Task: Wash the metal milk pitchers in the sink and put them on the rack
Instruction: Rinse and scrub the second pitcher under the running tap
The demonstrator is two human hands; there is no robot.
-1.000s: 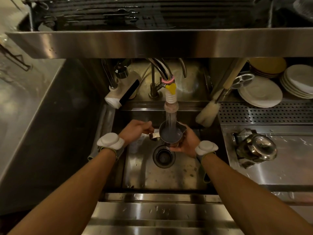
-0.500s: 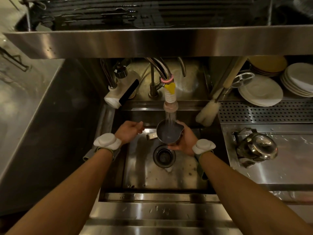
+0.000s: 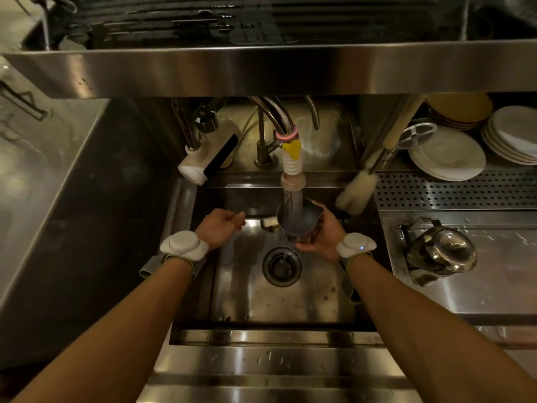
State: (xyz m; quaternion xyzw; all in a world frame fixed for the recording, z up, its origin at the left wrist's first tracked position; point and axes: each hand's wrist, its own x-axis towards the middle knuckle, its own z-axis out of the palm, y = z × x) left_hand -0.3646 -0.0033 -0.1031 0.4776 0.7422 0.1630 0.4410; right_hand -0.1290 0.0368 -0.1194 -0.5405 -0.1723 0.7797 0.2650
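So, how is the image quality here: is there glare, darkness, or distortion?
Head view: dim, warm light; bright glare on the steel shelf edge and sink floor; wide-angle bending at the edges; the left counter is nearly black; the running water blurs the pitcher in the right hand.

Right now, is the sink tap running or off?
Running: a stream of water falls from the ribbed tap nozzle into the metal milk pitcher held by the right hand.

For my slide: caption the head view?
Right hand holds milk pitcher under running tap; left hand empty.
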